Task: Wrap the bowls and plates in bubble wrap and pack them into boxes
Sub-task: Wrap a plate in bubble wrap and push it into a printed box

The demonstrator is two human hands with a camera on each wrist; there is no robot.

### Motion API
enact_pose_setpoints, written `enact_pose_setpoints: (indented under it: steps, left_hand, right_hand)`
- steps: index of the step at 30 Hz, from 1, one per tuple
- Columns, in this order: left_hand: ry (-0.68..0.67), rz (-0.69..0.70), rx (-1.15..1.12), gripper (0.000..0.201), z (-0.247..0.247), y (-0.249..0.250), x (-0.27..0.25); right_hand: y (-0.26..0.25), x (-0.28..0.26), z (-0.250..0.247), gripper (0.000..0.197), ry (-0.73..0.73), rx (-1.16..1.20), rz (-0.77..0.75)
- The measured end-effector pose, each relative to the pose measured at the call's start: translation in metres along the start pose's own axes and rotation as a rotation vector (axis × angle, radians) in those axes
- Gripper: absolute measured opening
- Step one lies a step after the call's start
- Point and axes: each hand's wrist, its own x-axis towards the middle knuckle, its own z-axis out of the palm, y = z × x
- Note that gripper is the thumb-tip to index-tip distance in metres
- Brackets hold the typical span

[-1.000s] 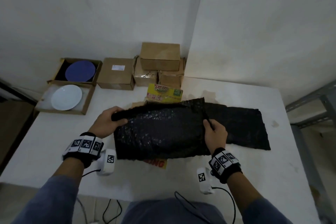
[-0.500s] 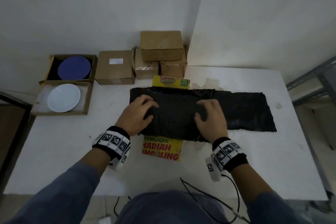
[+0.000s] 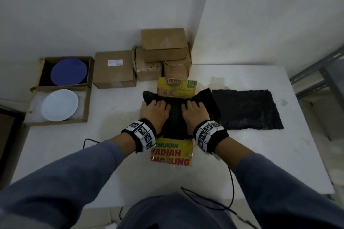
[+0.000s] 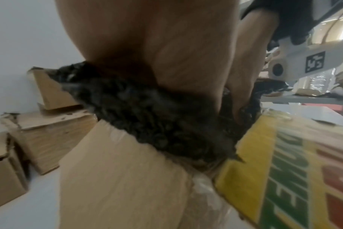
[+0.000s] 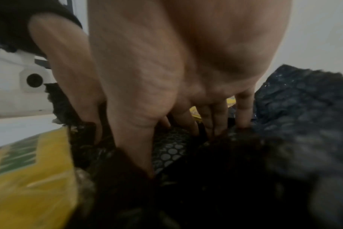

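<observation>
Glossy, dimpled black bubble wrap (image 3: pixel 245 109); matt brown cardboard boxes (image 3: pixel 163 44); glazed white plate (image 3: pixel 60 105).

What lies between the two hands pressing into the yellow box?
Head view: a strip of black bubble wrap separates the left hand and right hand.

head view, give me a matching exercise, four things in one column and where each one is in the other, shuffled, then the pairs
Things:
1. blue plate
2. white plate
3. black bubble wrap
4. yellow box

Places:
A. under both hands, pressed down
B. in the far open box on the left
C. on the table, beneath the wrap
D. in the near open box on the left

Pairs: 1-B, 2-D, 3-A, 4-C
</observation>
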Motion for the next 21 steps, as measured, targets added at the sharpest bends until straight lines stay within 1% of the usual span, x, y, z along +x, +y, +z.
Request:
enact_pose_setpoints:
  steps: [4, 6, 10, 12, 14, 16, 18, 19, 20, 21]
  left_hand:
    - [-0.004, 0.026, 0.089, 0.08, 0.004, 0.005, 0.009]
    - [-0.019, 0.046, 0.124, 0.072, 0.012, 0.009, 0.013]
    - [-0.063, 0.07, 0.113, 0.07, 0.021, 0.015, 0.018]
    - [-0.054, 0.082, 0.042, 0.066, 0.019, 0.013, 0.017]
    - [0.012, 0.102, -0.101, 0.064, 0.02, 0.007, 0.015]
    - [0.158, 0.167, -0.288, 0.053, 0.021, 0.001, 0.009]
    - [0.36, 0.225, -0.426, 0.04, 0.024, -0.004, 0.0]
    - [0.452, 0.221, -0.478, 0.035, 0.027, -0.007, -0.005]
    - [0.508, 0.205, -0.513, 0.03, 0.029, -0.011, -0.011]
    - [0.536, 0.193, -0.529, 0.026, 0.032, -0.015, -0.015]
  right_hand:
    - [-0.006, 0.008, -0.005, 0.069, -0.081, -0.097, -0.019]
    - [-0.008, 0.011, -0.003, 0.057, -0.082, -0.121, -0.039]
    - [-0.015, 0.017, 0.011, 0.047, -0.069, -0.081, -0.032]
    - [-0.017, 0.02, 0.017, 0.042, -0.067, -0.03, -0.03]
    - [-0.017, 0.021, 0.019, 0.037, -0.05, 0.043, -0.037]
    - [-0.012, 0.017, 0.016, 0.039, 0.028, 0.161, -0.08]
    - [-0.004, 0.007, 0.012, 0.042, 0.184, 0.278, -0.116]
    - [0.0, 0.0, 0.012, 0.04, 0.272, 0.313, -0.095]
    - [0.003, -0.007, 0.013, 0.037, 0.361, 0.339, -0.044]
    - [0.005, -0.015, 0.017, 0.035, 0.429, 0.356, 0.026]
